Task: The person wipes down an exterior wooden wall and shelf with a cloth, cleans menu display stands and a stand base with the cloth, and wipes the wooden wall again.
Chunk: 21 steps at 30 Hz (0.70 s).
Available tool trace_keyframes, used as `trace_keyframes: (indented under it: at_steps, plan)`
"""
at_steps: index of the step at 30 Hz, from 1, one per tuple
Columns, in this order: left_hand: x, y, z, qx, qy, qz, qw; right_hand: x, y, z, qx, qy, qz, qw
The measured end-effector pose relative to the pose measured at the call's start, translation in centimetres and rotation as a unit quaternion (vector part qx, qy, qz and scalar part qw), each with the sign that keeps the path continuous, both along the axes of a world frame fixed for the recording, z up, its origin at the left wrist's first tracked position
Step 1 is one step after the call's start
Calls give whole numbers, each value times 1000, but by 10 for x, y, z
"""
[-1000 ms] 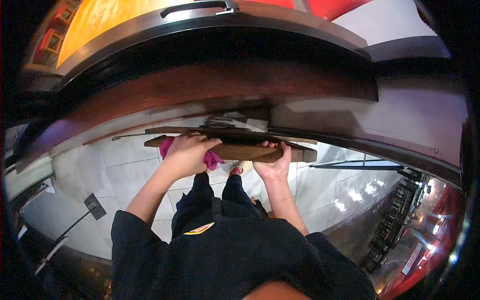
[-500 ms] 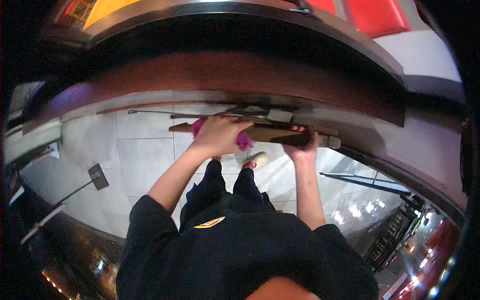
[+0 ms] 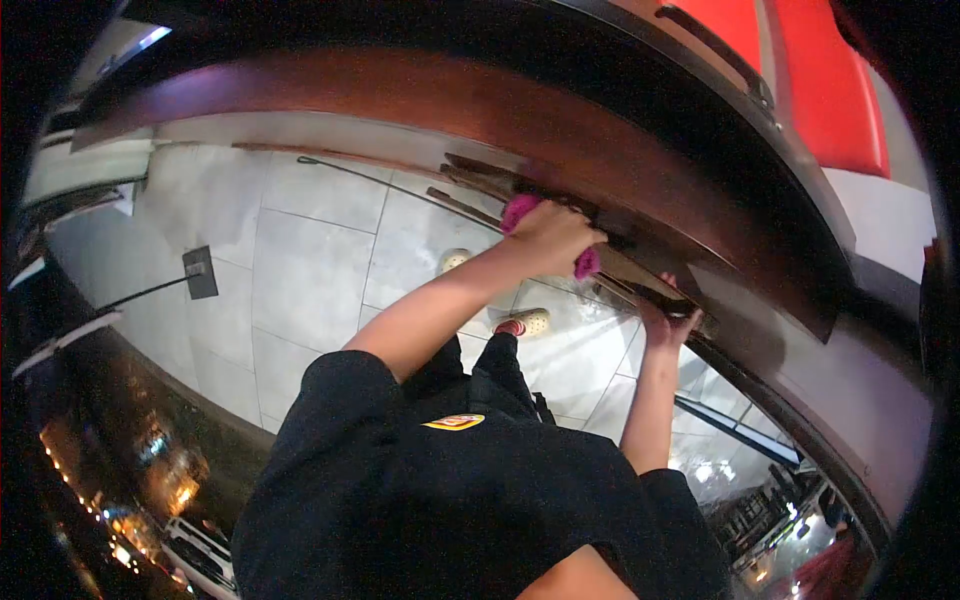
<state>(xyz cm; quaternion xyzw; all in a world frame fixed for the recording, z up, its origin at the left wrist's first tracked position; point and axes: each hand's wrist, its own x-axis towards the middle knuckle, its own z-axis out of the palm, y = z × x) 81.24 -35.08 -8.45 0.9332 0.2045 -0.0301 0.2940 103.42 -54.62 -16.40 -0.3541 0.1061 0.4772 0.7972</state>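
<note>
My left hand [image 3: 558, 238] is closed over a magenta cloth [image 3: 520, 212], which bunches out on both sides of the palm. It presses the cloth against a long, narrow brown board [image 3: 628, 270] that slants across the view below the dark counter. Near the board's lower right end, my right hand [image 3: 662, 325] grips it, fingers at the far side and thumb at the near edge. Part of the board is hidden by the left hand and the cloth. A thin rod with a looped end [image 3: 345, 170] lies to the left of the board.
A dark counter with a reddish-brown front panel [image 3: 400, 95] curves across the top. Red seats [image 3: 828, 90] stand beyond it. Pale floor tiles [image 3: 310, 240] and my light clogs [image 3: 535, 321] are below. A dark flat sign on a pole [image 3: 200, 272] stands at left.
The view has turned, so the counter and board now slant down to the right. Both hands appear further right; the left remains on the cloth and the right on the board.
</note>
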Motion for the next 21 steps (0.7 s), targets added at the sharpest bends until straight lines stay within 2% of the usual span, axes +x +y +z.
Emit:
trace_keyframes:
  at_steps: [4, 6, 7, 9, 12, 14, 17, 21]
  plan:
    - [0, -1, 11, -7, 1, 1, 1000, -10, 4, 11, 103, -67, 89, 988]
    - [2, -1, 1, -8, -17, 5, 1000, -11, 4, 8, 100, -21, 64, 993]
    - [0, -4, -2, 11, -20, 10, 1000, -12, 7, 11, 142, 57, 37, 988]
    - [-4, -12, 1, 24, -19, 15, 999, -22, 6, 11, 102, 81, -18, 991]
    - [-13, -27, 2, 9, -9, 27, 1000, -45, 22, 44, -62, 147, -178, 971]
    - [-15, -31, 10, -23, 23, 41, 999, -47, 20, 41, -81, 161, -170, 969]
    - [-12, -36, 3, -23, -14, 39, 999, -45, 24, 51, -91, 196, -174, 961]
    - [-1, -30, 25, -8, 11, 47, 999, -39, 31, 69, -77, 199, -187, 959]
